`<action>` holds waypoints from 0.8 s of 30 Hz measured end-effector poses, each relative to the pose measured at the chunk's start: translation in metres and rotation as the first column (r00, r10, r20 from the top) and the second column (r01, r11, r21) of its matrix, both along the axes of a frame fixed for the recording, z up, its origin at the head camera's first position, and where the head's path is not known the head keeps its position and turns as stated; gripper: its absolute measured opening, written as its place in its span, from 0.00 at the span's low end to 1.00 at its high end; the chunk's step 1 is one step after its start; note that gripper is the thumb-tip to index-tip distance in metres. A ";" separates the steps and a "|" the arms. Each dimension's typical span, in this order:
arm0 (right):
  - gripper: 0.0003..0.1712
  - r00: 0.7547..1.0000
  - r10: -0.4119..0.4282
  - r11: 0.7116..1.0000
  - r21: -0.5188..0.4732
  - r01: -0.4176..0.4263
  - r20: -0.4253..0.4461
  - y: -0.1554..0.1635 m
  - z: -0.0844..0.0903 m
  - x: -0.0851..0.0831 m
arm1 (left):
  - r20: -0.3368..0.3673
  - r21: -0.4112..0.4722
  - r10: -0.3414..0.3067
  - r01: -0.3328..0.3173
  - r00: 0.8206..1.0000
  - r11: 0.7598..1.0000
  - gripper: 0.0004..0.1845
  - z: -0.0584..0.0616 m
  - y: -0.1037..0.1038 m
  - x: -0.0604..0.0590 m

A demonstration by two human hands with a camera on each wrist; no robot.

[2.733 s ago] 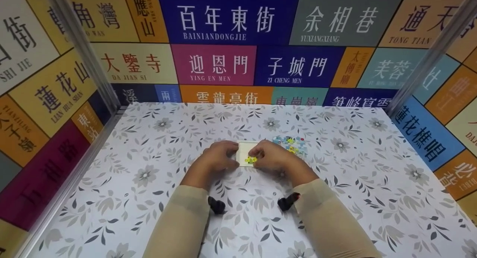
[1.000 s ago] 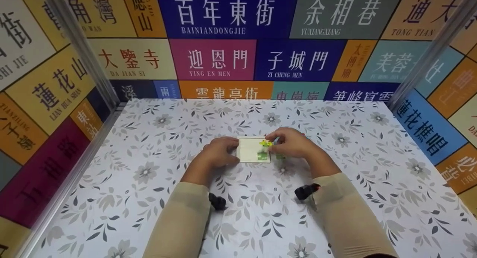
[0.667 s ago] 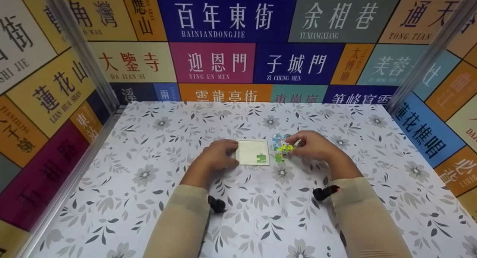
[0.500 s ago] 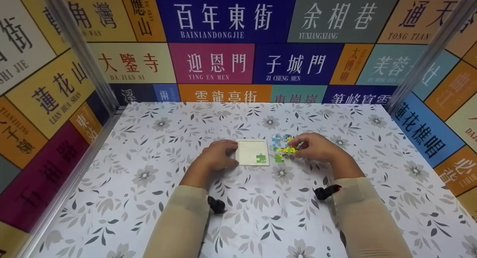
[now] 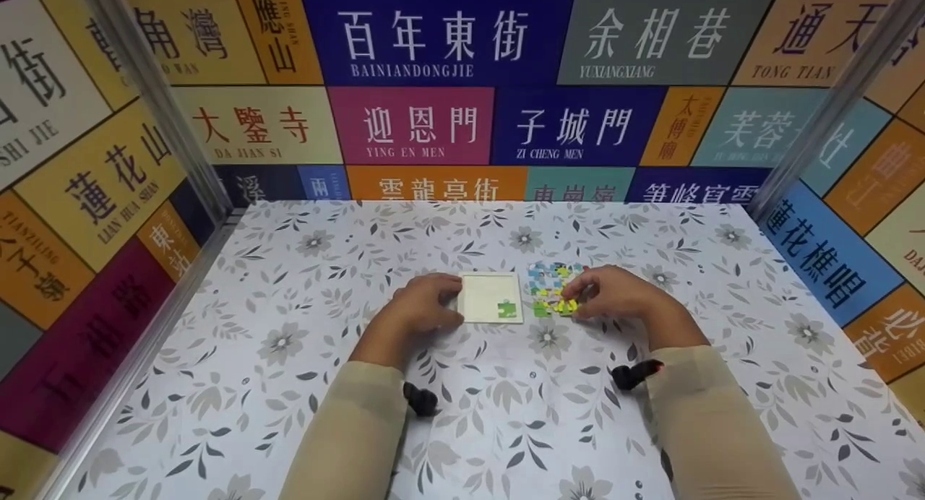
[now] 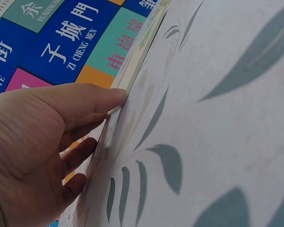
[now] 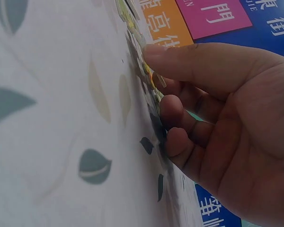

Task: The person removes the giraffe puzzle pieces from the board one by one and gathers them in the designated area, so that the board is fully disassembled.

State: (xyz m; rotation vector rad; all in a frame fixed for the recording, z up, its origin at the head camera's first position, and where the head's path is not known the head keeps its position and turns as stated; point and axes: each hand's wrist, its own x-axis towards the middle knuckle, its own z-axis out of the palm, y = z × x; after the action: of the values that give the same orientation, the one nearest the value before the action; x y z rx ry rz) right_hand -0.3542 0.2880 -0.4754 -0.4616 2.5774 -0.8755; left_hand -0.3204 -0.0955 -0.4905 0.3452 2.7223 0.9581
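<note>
A small white puzzle tray lies flat on the table with one green piece in its near right corner. My left hand grips the tray's left edge; in the left wrist view its thumb presses on the tray's rim. Just right of the tray lies a pile of loose pieces. My right hand pinches a yellow piece at the pile's near edge, low on the table. In the right wrist view the thumb bears on that yellow piece.
A loose green piece lies between tray and pile. The floral tablecloth covers the whole table. Sign-covered walls and metal posts close in the back and both sides.
My right hand carried the yellow piece from over the tray rightward to the loose pile and lowered it. The green piece stayed in the tray. The left hand has not moved.
</note>
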 end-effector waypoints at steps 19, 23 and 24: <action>0.27 0.997 0.038 0.999 -0.001 -0.038 -0.069 -0.086 0.012 0.009 | 0.039 0.014 0.041 -0.042 0.998 0.999 0.35 0.003 0.000 -0.001; 0.27 0.997 0.034 0.999 0.000 -0.034 -0.065 -0.099 0.014 0.010 | 0.032 -0.018 0.023 -0.022 0.999 1.000 0.35 0.002 0.003 -0.002; 0.27 0.998 0.028 1.000 -0.002 -0.029 -0.062 -0.101 0.014 0.010 | 0.028 -0.026 0.020 -0.019 0.999 0.999 0.35 0.001 0.003 -0.002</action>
State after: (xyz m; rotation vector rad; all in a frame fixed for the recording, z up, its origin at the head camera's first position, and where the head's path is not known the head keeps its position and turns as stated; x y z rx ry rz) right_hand -0.3440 0.1872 -0.4611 -0.5330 2.6192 -0.8676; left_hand -0.3225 -0.0925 -0.4890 0.2994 2.7149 0.9253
